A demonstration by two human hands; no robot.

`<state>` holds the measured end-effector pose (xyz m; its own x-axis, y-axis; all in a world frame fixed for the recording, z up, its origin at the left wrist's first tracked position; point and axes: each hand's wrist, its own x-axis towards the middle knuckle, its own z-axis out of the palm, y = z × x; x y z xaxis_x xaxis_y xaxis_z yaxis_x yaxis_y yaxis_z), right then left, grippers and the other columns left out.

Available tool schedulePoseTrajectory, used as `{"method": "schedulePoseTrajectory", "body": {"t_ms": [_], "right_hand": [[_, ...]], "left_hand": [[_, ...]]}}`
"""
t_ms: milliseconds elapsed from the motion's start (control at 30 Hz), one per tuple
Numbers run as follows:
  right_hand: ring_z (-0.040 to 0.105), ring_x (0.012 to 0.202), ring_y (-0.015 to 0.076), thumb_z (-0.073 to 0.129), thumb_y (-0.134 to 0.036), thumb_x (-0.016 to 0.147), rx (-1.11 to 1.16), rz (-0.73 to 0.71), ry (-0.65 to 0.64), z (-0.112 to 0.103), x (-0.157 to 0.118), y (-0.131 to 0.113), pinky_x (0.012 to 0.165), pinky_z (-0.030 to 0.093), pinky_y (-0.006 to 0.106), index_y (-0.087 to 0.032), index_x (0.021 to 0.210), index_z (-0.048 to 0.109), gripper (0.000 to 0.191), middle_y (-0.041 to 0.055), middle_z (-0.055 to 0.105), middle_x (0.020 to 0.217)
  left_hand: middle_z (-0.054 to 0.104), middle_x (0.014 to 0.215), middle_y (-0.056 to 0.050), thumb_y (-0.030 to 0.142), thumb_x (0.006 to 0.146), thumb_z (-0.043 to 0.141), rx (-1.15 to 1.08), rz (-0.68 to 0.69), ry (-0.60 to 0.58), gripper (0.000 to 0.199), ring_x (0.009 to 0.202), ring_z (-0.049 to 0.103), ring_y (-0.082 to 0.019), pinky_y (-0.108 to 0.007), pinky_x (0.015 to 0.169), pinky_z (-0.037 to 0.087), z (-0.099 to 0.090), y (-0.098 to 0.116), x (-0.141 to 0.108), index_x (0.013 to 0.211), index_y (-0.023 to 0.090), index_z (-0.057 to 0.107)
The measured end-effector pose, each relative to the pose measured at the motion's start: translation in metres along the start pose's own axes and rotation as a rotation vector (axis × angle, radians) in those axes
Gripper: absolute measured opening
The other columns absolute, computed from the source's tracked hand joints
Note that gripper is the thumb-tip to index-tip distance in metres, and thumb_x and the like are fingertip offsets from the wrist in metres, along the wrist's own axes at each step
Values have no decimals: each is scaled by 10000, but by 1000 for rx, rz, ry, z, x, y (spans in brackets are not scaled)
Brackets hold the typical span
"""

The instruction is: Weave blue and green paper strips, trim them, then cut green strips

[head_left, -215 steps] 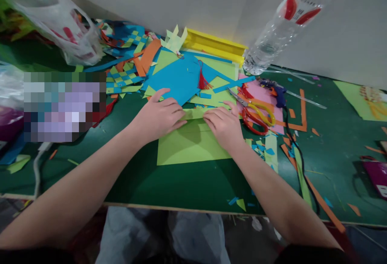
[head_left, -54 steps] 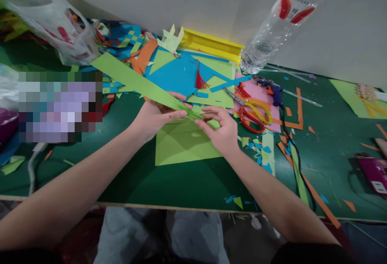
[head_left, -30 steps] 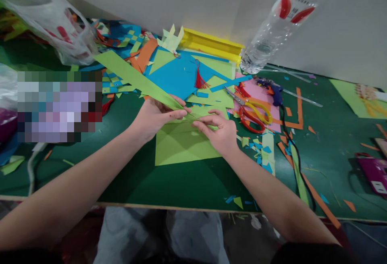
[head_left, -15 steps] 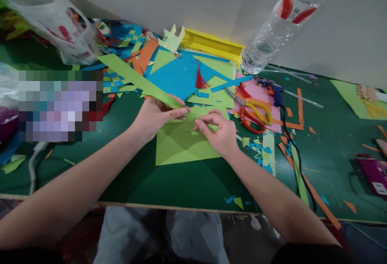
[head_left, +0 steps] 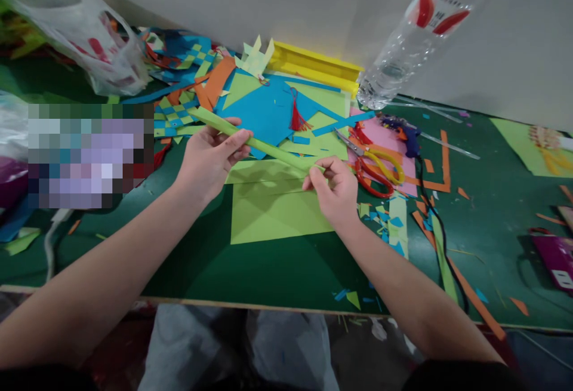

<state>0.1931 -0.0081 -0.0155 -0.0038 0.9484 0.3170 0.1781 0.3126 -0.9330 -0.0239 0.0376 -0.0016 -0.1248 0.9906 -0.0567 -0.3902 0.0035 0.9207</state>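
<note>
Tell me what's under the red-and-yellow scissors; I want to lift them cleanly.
The scissors lie on a pink sheet, blades reaching onto green paper. Anything beneath the sheet is covered.

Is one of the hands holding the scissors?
No, the scissors lie on the table, while the left hand and right hand hold a folded green paper strip.

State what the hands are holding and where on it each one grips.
Both hold one narrow folded green paper strip, lifted above the table. The left hand pinches it near its far-left end; the right hand pinches its near-right end.
</note>
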Motion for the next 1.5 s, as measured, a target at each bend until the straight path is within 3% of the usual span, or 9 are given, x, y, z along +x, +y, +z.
{"method": "schedulePoseTrajectory", "body": {"t_ms": [200, 300, 567, 700, 833, 967, 1167, 1333, 1500], "right_hand": [[541, 488, 86, 576, -274, 876, 131, 41, 157, -2, 5, 8, 516, 440, 233, -223, 829, 540, 79, -76, 580, 508], [536, 483, 87, 590, -290, 871, 150, 49, 197, -2, 6, 8, 499, 432, 232, -228, 824, 530, 98, -78, 572, 510], [503, 491, 69, 599, -387, 894, 170, 7, 284, -2, 11, 9, 475, 410, 230, -232, 813, 511, 196, -58, 588, 623], [494, 495, 66, 595, -441, 889, 142, -16, 329, -8, 18, 15, 479, 406, 229, -235, 824, 503, 235, -58, 567, 654], [485, 508, 71, 614, -475, 858, 180, -18, 412, -18, 29, 20, 505, 421, 234, -240, 822, 509, 259, -63, 525, 650], [433, 480, 65, 687, -482, 786, 369, 63, 476, -27, 39, 25, 515, 454, 227, -245, 792, 511, 296, -90, 410, 596], [548, 579, 93, 726, -485, 743, 438, 102, 487, -36, 45, 31, 628, 562, 260, -253, 830, 548, 305, -93, 383, 577], [607, 645, 89, 733, -449, 747, 462, 80, 502, -40, 47, 35, 681, 593, 281, -252, 830, 556, 278, -70, 541, 702], [635, 665, 93, 718, -418, 772, 481, 82, 492, -42, 48, 36, 674, 592, 271, -251, 830, 554, 241, -64, 592, 731]], "left_hand": [[653, 662, 34, 107, 732, 775, -24, -5, 66, 169, 575, 637, -61, -148, 613, 552, 2, 3, 2, 846, 176, 671], [696, 727, 12, 92, 734, 763, -24, -14, 73, 172, 602, 652, -72, -162, 627, 560, 3, 3, 1, 854, 178, 675], [739, 954, -16, 217, 796, 737, 50, 0, 33, 77, 746, 681, -89, -216, 780, 571, -3, -1, 4, 818, 197, 666], [733, 890, -26, 262, 784, 754, 52, -35, 45, 120, 780, 707, -122, -246, 786, 583, -5, -3, 6, 804, 184, 665], [732, 806, -26, 245, 766, 764, 132, -89, -49, 146, 779, 730, -150, -262, 771, 594, -5, -4, 3, 878, 171, 706], [740, 756, -35, 252, 731, 798, 298, -106, -120, 225, 711, 728, -159, -290, 743, 599, -4, -3, -2, 920, 151, 730], [756, 724, -48, 350, 693, 823, 580, -113, -248, 374, 678, 721, -179, -283, 673, 591, -3, 0, -6, 1018, 179, 751], [772, 811, -65, 398, 669, 831, 637, -108, -292, 513, 738, 728, -186, -259, 650, 585, -1, 3, -8, 1124, 191, 718], [763, 805, -75, 401, 662, 835, 611, -86, -298, 547, 758, 733, -211, -268, 626, 581, 1, 6, -9, 1147, 180, 709]]}}
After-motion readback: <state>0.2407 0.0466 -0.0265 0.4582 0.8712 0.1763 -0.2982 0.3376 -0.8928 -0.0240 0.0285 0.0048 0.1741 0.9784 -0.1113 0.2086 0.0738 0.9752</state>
